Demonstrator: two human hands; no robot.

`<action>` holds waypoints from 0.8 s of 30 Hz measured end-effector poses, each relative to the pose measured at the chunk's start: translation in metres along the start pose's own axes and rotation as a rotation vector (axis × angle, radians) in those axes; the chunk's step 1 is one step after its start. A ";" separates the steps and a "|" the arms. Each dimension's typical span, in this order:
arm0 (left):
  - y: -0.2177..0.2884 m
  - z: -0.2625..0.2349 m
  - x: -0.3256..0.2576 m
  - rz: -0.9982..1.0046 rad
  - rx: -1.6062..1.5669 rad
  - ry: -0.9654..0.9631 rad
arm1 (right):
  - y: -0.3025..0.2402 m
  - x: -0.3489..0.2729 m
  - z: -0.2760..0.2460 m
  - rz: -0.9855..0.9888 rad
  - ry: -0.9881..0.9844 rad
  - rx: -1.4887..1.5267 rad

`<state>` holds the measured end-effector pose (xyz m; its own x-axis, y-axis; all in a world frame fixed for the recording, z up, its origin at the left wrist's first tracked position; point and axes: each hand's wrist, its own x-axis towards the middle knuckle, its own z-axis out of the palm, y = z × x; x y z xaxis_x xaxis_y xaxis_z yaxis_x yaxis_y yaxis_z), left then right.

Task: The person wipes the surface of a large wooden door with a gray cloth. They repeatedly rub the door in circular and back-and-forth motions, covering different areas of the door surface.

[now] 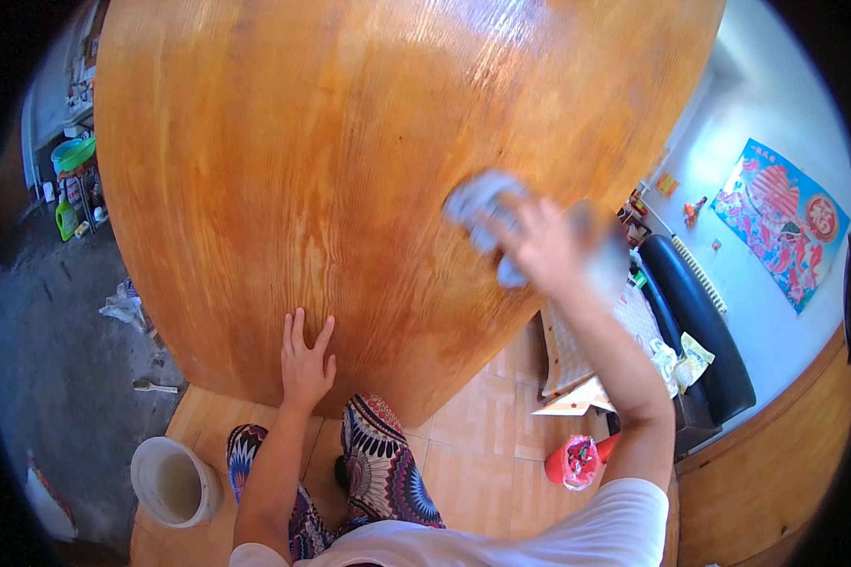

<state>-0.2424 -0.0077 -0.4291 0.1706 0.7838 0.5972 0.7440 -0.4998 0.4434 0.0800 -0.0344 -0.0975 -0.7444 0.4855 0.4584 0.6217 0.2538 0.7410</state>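
A large varnished wooden door (246, 170) rises in front of me and fills the middle of the view. Against its lower part my left hand (306, 367) rests flat, fingers spread, holding nothing. My right hand (544, 248) presses a bluish-grey cloth (487, 210) to the wood, right of the middle. Both the cloth and that hand are smeared by motion, and the fingers lie over the cloth. The wood near the cloth looks darker and shiny, perhaps wet.
A white bucket (173, 482) with cloudy water stands at lower left, near a small brush (155, 386). To the right are a red bin (577, 462), a dark sofa (698, 326) and a colourful poster (783, 222). A green bottle (66, 218) stands far left.
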 end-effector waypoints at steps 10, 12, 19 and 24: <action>0.001 0.001 0.003 0.011 0.017 0.002 | 0.065 0.046 -0.048 0.590 0.281 -0.426; 0.003 0.000 0.003 0.004 0.012 0.003 | 0.024 0.027 -0.031 0.622 0.206 -0.386; 0.004 0.003 0.004 0.020 0.023 0.019 | -0.083 -0.060 0.031 0.531 0.014 -0.146; 0.003 0.004 0.004 0.047 0.023 0.054 | -0.003 0.008 -0.021 0.557 0.148 -0.367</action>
<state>-0.2374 -0.0049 -0.4283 0.1710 0.7379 0.6529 0.7507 -0.5267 0.3987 0.0673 -0.0487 -0.0862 -0.3791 0.3356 0.8623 0.8181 -0.3139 0.4819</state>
